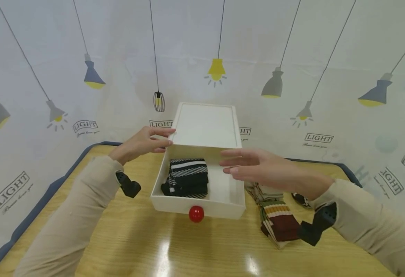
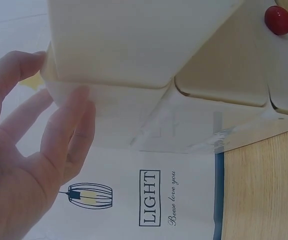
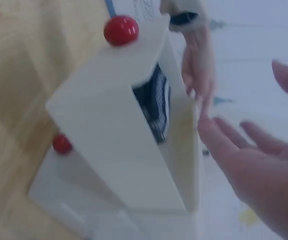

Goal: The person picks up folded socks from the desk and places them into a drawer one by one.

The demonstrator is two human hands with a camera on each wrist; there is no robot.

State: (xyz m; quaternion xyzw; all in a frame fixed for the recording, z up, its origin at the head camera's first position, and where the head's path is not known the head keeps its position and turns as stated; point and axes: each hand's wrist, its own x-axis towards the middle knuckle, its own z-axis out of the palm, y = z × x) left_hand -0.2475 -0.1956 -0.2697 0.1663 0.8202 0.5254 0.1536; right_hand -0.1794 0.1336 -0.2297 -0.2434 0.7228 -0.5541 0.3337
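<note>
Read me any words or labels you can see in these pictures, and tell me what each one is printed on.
"LIGHT" – framed word repeated across the lamp-print backdrop, also clear in the left wrist view.
"Besse love you" – my best reading of the script line beside the framed word; the first word is uncertain.
Script lines under the other frames in the head view: too small to read.
White drawer box, red knob, folded socks: no text visible.

We see a pile of folded socks, banded in maroon, orange and white, lying on the wooden table. Behind stands a white backdrop printed with hanging lamps.
</note>
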